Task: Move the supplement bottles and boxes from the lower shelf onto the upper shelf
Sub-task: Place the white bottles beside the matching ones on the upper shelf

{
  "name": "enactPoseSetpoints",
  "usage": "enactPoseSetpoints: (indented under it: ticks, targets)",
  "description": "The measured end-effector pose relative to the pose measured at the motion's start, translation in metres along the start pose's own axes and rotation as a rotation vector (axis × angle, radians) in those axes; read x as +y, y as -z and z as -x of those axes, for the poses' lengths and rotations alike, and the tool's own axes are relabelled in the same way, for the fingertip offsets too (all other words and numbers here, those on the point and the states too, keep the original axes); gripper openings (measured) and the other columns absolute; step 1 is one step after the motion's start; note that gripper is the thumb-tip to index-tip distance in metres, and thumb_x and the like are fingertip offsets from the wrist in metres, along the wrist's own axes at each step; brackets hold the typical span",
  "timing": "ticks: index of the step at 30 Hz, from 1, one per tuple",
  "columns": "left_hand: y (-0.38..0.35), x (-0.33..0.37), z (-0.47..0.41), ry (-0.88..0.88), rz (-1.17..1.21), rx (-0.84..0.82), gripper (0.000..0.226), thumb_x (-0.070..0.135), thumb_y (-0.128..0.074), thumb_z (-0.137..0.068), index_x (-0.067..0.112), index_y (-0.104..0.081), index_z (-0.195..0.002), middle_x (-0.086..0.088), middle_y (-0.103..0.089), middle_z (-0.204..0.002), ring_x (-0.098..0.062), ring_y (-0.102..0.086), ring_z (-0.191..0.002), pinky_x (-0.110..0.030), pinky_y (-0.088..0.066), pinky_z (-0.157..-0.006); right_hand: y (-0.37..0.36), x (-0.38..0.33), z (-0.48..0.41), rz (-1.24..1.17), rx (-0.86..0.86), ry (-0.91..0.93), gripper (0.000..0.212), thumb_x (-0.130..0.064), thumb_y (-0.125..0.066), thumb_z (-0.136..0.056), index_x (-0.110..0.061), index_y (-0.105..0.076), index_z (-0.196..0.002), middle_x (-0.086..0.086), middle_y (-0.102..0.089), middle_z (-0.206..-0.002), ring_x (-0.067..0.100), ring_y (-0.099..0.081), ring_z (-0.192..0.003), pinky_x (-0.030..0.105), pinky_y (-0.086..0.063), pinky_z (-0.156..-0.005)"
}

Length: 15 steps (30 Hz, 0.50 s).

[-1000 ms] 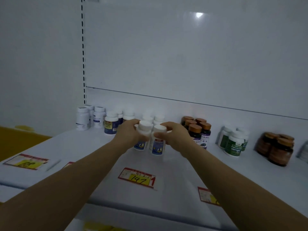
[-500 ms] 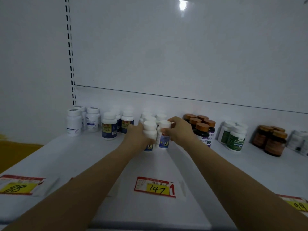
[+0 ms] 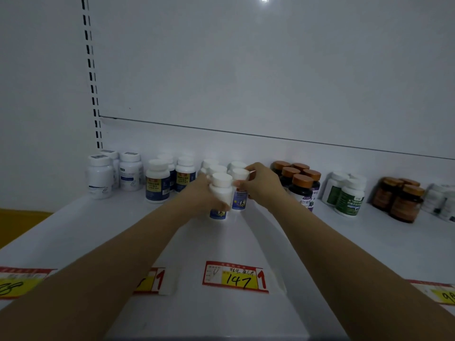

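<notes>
Two hands work side by side on the shelf [image 3: 332,242]. The left hand [image 3: 204,196] is wrapped around a white bottle [image 3: 220,190]; the right hand [image 3: 261,184] is closed on a second bottle [image 3: 240,193] touching the first. Just behind the hands stand about four more white-capped bottles [image 3: 211,166]. Right of the right hand are five brown-capped bottles [image 3: 301,188], crowding its knuckles, then four green-label bottles [image 3: 349,199]. Left of the left hand stand four blue-label bottles [image 3: 157,183] and three white ones [image 3: 99,179]. A price tag [image 3: 235,276] reading 147 lies between the forearms.
</notes>
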<state>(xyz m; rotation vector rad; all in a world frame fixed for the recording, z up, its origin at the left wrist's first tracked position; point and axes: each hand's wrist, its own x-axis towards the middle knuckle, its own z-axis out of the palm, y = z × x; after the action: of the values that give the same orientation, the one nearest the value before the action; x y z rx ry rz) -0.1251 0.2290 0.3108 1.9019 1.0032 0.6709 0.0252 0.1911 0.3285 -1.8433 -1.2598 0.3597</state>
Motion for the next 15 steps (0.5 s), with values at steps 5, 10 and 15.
enactPoseSetpoints:
  ticks: [5,10,15]
  targets:
    - [0.010,0.002,-0.014,0.057,0.116,-0.094,0.120,0.008,-0.088,-0.042,0.007,-0.022,-0.142,-0.010,-0.054,-0.129,-0.027,-0.056,-0.117,-0.046,-0.051,-0.095,0.002,0.001,-0.011,-0.005,-0.083,-0.115,0.074,-0.027,-0.071,-0.081,-0.001,-0.033,-0.139,0.018,-0.047,-0.134,0.034,-0.053,-0.118,0.046,-0.049,-0.097]
    - [0.008,0.000,-0.021,0.034,0.175,-0.215,0.109,0.010,-0.086,-0.037,0.015,-0.038,-0.135,-0.006,-0.060,-0.124,-0.025,-0.060,-0.113,-0.044,-0.051,-0.096,-0.001,0.013,-0.020,-0.156,-0.218,-0.170,0.049,-0.026,-0.066,-0.085,-0.004,-0.053,-0.126,0.013,-0.061,-0.125,0.027,-0.058,-0.112,0.038,-0.047,-0.098]
    - [0.010,0.001,-0.021,-0.035,0.178,-0.283,0.086,-0.004,-0.082,-0.051,0.016,-0.050,-0.129,-0.004,-0.066,-0.120,-0.022,-0.062,-0.112,-0.041,-0.049,-0.098,-0.004,0.015,-0.021,-0.213,-0.243,-0.155,0.042,-0.018,-0.061,-0.088,-0.004,-0.054,-0.128,0.014,-0.062,-0.124,0.028,-0.058,-0.114,0.038,-0.045,-0.097]
